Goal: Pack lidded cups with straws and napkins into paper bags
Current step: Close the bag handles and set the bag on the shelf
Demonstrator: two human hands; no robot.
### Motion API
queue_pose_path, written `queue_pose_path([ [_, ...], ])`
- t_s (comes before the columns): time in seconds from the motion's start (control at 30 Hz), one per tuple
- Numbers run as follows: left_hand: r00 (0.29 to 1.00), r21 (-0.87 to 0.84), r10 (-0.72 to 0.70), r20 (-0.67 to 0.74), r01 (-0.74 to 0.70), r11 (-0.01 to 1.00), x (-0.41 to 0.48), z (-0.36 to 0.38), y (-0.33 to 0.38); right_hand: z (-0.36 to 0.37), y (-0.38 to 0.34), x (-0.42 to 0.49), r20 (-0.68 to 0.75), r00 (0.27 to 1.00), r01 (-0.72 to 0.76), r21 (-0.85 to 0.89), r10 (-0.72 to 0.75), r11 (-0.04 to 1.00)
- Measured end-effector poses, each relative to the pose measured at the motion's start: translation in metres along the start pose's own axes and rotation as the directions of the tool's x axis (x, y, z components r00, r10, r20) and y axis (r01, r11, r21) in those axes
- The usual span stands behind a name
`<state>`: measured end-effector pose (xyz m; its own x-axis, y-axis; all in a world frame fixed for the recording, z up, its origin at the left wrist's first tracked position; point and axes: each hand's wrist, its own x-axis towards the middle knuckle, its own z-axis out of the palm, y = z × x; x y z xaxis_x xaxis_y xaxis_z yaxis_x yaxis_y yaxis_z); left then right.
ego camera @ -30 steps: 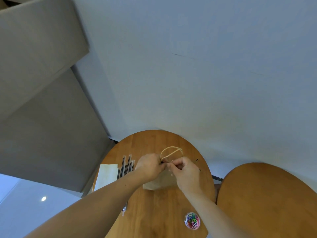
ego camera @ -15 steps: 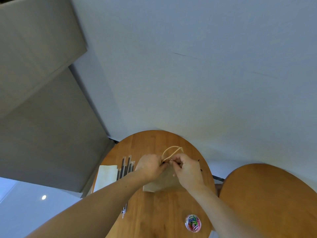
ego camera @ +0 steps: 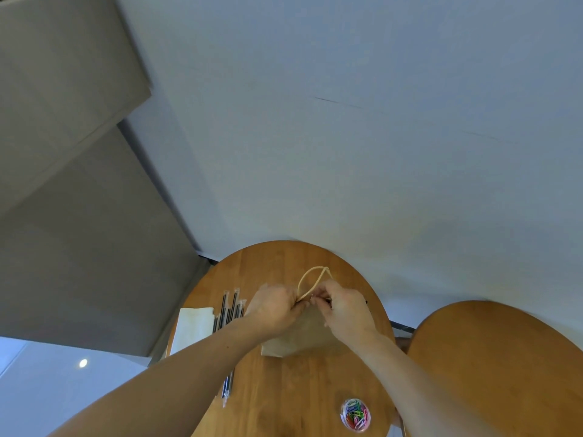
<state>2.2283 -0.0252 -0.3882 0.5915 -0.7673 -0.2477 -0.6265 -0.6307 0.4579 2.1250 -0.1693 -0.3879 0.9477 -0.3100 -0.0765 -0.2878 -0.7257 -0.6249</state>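
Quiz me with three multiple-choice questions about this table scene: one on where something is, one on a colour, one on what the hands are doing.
1. Where is the tub of paper clips?
A. on the table, nearer the person than the paper bag
B. inside the bag
C. on a chair

2. What colour are the straws?
A. red
B. black
C. green

3. What are the left hand and right hand doing?
A. lying flat
B. lifting a cup
C. pinching the bag's top by its handles

Answers:
1 A: the tub stands near the table's near edge, apart from the bag.
2 B: they are black sticks in clear wrappers.
3 C: both hands' fingers curl at the bag's top, beside the handles.
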Motion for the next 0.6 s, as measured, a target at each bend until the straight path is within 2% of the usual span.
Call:
queue_pose_path([
  [0.33, 0.999, 0.0, 0.031, -0.037, -0.031, 1.0, 0.0006, 0.0001, -0.0017, 0.0014, 0.003, 0.0033, -0.018, 0.997, 0.078, -0.073, -0.08, 0.994],
  [0.6, 0.999, -0.028, 0.025, -0.025, -0.026, 0.999, -0.0034, 0.0019, -0.0021, -0.0037, 0.0016, 0.0055, 0.072, 0.995, 0.074, -0.101, -0.067, 0.992],
])
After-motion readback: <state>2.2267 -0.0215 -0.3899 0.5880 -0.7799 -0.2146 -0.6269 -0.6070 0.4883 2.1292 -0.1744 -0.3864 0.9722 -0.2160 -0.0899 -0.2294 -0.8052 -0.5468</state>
